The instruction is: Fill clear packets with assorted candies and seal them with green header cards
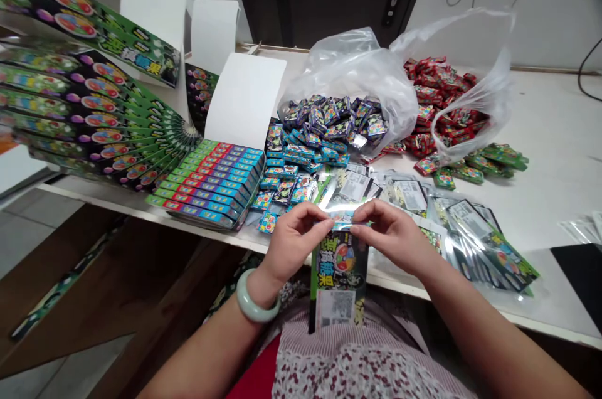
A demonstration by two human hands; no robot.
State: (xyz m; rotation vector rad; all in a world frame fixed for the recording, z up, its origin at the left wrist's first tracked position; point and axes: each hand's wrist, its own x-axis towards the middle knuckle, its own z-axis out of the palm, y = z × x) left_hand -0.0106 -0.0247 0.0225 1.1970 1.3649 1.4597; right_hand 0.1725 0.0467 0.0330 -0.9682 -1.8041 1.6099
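My left hand (294,239) and my right hand (392,233) pinch the top edge of one printed plastic pouch (339,283), which hangs down in front of my lap. The pouch is black and green with a colourful round picture and a white label at its bottom. A pale green bangle (251,302) sits on my left wrist. Just beyond my hands lies a spread of flat, similar pouches (470,229) on the white table (555,148).
An open display box (211,182) holds rows of coloured packs, its white lid up. Loose blue packets (324,126) spill from a clear plastic bag (357,66); red packets (437,104) and green packets (498,157) lie right. Folded printed cartons (94,117) fan out at left.
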